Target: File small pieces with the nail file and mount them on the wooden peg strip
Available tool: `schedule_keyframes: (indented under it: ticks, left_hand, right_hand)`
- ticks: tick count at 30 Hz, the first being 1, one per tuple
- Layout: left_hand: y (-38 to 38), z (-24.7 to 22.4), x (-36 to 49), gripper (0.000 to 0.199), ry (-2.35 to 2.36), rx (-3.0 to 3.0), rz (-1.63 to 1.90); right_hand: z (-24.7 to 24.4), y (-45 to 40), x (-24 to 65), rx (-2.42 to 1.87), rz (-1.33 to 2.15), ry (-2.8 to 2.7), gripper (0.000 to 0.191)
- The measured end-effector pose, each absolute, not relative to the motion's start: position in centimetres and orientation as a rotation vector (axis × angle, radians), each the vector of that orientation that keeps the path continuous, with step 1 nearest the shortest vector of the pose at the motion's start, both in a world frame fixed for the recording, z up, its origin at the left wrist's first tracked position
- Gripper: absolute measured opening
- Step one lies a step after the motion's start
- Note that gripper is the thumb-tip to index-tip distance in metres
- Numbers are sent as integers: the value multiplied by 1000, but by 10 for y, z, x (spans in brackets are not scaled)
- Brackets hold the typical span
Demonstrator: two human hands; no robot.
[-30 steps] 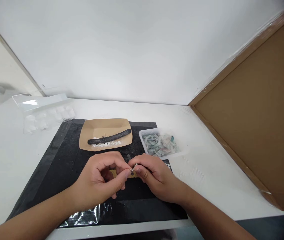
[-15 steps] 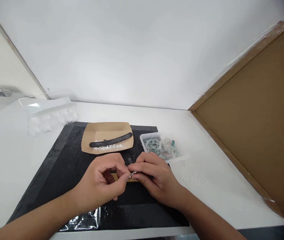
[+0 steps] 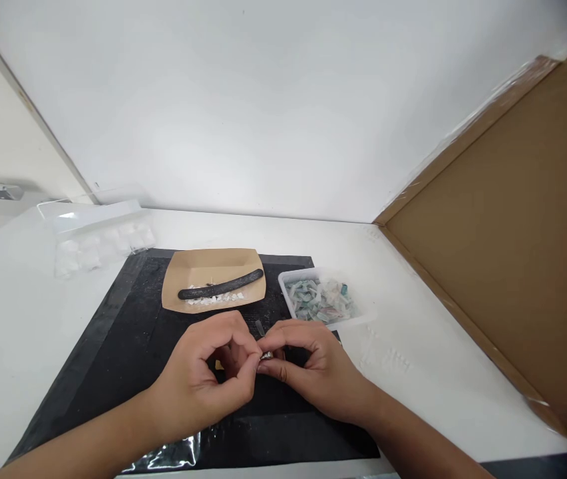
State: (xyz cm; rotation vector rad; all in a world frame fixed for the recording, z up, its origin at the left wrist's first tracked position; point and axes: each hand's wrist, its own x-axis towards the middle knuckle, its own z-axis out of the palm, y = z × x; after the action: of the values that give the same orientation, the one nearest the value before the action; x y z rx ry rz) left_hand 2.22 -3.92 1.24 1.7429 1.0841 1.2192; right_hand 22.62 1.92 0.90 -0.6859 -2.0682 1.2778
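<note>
My left hand [image 3: 218, 366] is closed in a pinch, thumb and forefinger pressed together at the left end of a small shiny silver piece [image 3: 266, 356]. Thumb and fingers of my right hand [image 3: 308, 359] grip the same piece from the right. Fingertips cover most of it, so its kind does not show. Just beyond the fingers, a clear nail tip [image 3: 260, 327] lies on the black mat [image 3: 128, 346]. Something yellow [image 3: 219, 364] shows through the gap in my left hand, mostly hidden.
A brown paper tray [image 3: 213, 258] holds a black curved nail file [image 3: 221, 286] and white chips [image 3: 216, 299]. Right of it, a white tub [image 3: 283, 283] contains clear and greenish nail tips [image 3: 318, 298]. Clear plastic packaging [image 3: 98, 243] sits back left; a cardboard panel [image 3: 503, 233] borders the right.
My right fingers have shifted on the silver piece, and the thumb and forefinger now arch wider apart behind the pinch. The yellow thing beneath is more covered. The view has tilted slightly.
</note>
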Motion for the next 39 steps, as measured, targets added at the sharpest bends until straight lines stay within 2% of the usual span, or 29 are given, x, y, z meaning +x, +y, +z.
schedule_keyframes:
  ticks: [3, 8, 11, 16, 20, 25, 30, 33, 39]
  left_hand:
    - [-39, 10, 21, 14, 1089, 1765, 1201]
    - [-38, 9, 20, 12, 1099, 1757, 1192]
    - [-38, 9, 20, 10, 1129, 1726, 1181]
    - [-39, 6, 19, 13, 1155, 1667, 1171]
    - [-39, 4, 18, 16, 1148, 1554, 1133]
    - [-39, 3, 19, 10, 1074, 1484, 1194]
    - [-38, 7, 17, 10, 1087, 1427, 1220]
    - [-34, 10, 13, 14, 1151, 1397, 1237]
    - [-25, 15, 8, 25, 1274, 1364, 1231]
  right_hand:
    - [8, 17, 226, -685, 1171, -2125, 9]
    - [5, 16, 228, -603, 796, -2311, 14]
    - [6, 16, 229, -587, 721, -2370, 15]
    - [10, 15, 230, -587, 717, -2398, 20]
    - [11, 15, 230, -590, 733, -2397, 17]
    - [9, 14, 230, -576, 796, -2334, 12]
    - [7, 14, 231, -587, 863, -2298, 25]
    - [7, 14, 231, -602, 881, -2270, 30]
    - [6, 15, 233, -711, 871, -2223, 24]
